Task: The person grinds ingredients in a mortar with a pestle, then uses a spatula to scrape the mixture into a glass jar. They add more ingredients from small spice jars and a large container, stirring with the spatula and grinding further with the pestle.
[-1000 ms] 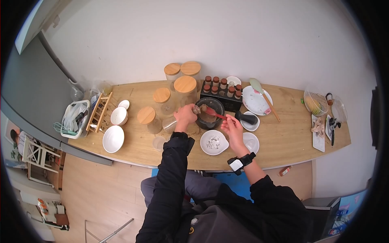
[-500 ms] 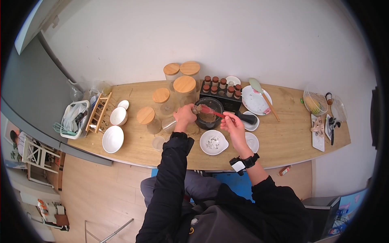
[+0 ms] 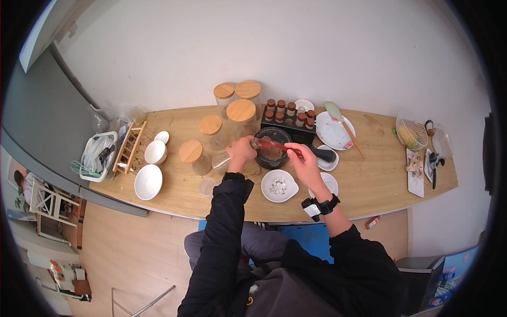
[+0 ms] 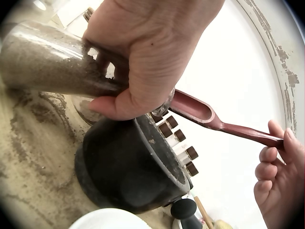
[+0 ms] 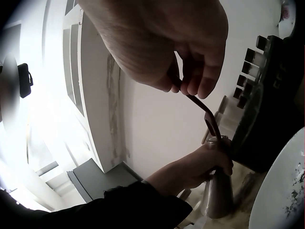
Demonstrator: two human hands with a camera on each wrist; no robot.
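My left hand (image 3: pixel 242 154) grips a glass jar (image 4: pixel 45 59) of brown powder, tilted on its side with its mouth at the rim of the black mortar (image 4: pixel 128 167). My right hand (image 3: pixel 306 168) pinches the handle of a red scoop (image 4: pixel 193 107). In the left wrist view the scoop's tip is at the jar's mouth, partly hidden by it. Brown powder (image 3: pixel 272 152) lies in the mortar. The right wrist view shows the right hand (image 5: pixel 167 47) above the left hand (image 5: pixel 202 164), with the scoop's head entering the jar's neck.
Wooden-lidded jars (image 3: pixel 210 125) stand behind and left of the left hand. A black rack (image 3: pixel 288 127) of small bottles is behind the mortar. In front sits a white bowl (image 3: pixel 279 186) with bits in it. A black-handled pestle (image 3: pixel 323 154) lies on a dish at the right.
The scoop has moved left and up from inside the mortar to the jar's mouth. My right hand has shifted slightly and its wrist has turned. The left hand has stayed nearly still.
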